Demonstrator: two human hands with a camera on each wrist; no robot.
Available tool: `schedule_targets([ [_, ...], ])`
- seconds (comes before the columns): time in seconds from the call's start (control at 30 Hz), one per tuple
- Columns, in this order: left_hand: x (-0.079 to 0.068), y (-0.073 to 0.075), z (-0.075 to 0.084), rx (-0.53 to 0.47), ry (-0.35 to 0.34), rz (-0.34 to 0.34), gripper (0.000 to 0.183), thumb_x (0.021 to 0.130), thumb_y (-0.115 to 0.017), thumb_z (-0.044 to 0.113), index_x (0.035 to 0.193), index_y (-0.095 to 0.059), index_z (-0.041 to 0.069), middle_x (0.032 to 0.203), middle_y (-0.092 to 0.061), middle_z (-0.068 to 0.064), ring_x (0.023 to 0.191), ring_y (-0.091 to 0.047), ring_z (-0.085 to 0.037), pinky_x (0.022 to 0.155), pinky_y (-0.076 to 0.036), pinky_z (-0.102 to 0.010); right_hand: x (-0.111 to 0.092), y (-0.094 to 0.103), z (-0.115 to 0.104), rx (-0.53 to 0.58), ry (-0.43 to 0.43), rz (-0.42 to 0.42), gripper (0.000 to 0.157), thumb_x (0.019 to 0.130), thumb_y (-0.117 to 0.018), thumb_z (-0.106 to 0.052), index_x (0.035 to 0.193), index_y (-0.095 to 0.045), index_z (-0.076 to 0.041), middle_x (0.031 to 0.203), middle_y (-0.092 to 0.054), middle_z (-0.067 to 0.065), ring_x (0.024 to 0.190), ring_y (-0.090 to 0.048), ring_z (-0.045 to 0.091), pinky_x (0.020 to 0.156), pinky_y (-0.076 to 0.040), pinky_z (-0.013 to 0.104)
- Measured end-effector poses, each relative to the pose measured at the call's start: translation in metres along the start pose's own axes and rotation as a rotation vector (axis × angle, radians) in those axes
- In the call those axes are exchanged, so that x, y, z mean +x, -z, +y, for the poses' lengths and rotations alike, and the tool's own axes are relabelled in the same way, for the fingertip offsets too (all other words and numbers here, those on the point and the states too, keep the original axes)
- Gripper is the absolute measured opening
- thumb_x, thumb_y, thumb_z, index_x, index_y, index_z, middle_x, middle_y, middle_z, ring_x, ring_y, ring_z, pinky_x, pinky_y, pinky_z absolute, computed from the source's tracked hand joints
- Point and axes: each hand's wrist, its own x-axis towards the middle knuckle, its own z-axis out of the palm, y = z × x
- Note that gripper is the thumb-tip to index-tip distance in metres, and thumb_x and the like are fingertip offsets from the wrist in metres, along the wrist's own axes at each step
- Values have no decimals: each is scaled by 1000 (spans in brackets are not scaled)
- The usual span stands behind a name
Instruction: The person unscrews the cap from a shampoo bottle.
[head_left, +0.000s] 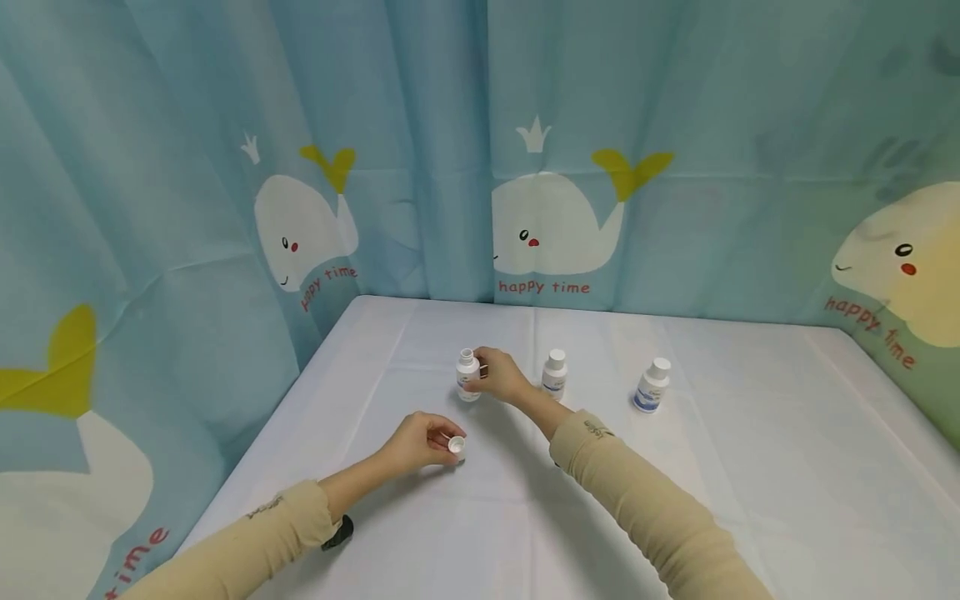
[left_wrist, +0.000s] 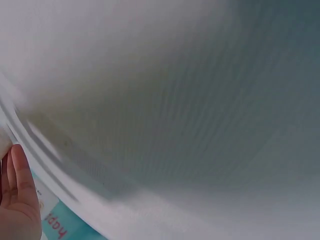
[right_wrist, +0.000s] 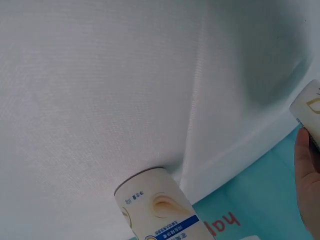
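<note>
My right hand (head_left: 501, 375) grips a small white bottle (head_left: 468, 382), its neck bare and uncapped, on the left of the row. Nearer the front, my left hand (head_left: 420, 440) pinches a white screw cap (head_left: 457, 446) with its hollow side showing. A second white bottle (head_left: 555, 375), capped, stands just right of my right hand, its lower part partly behind the forearm. In the right wrist view, the gripped bottle (right_wrist: 309, 107) shows at the right edge beside my fingers, and a printed bottle lies lower in the picture. Only part of my left hand (left_wrist: 20, 200) shows in the left wrist view.
A third capped bottle (head_left: 652, 385) with a blue band stands farther right. All are on a white-covered table (head_left: 787, 467), with blue whale-print curtains (head_left: 420, 150) behind and at the left. A dark object (head_left: 339, 533) shows under my left sleeve.
</note>
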Motion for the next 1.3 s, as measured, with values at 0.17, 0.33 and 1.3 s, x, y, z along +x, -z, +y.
schedule_targets([
  [0.17,1,0,10,17,102,4,28,72,-76,-6,98,-66,-10,92,-69,-21,79,-69,-19,70,-57,-22,5,0,1,-30,-31,8,43,78,-72,2,117,-54,8,115,-62,22,108,-62,35,89,-54,36],
  [0.33,1,-4,6,32,109,-6,28,71,-76,-8,97,-66,-10,91,-69,-21,79,-68,-22,68,-56,-19,9,-1,8,-39,-74,9,43,80,-72,0,119,-54,7,118,-61,20,110,-61,34,91,-53,36],
  [1.3,1,-4,-1,124,122,-27,22,74,-75,-2,94,-66,-4,83,-63,-9,73,-53,-5,63,-48,-12,10,-7,10,-92,-62,8,46,81,-72,-1,121,-53,6,119,-61,21,109,-61,34,91,-53,38],
])
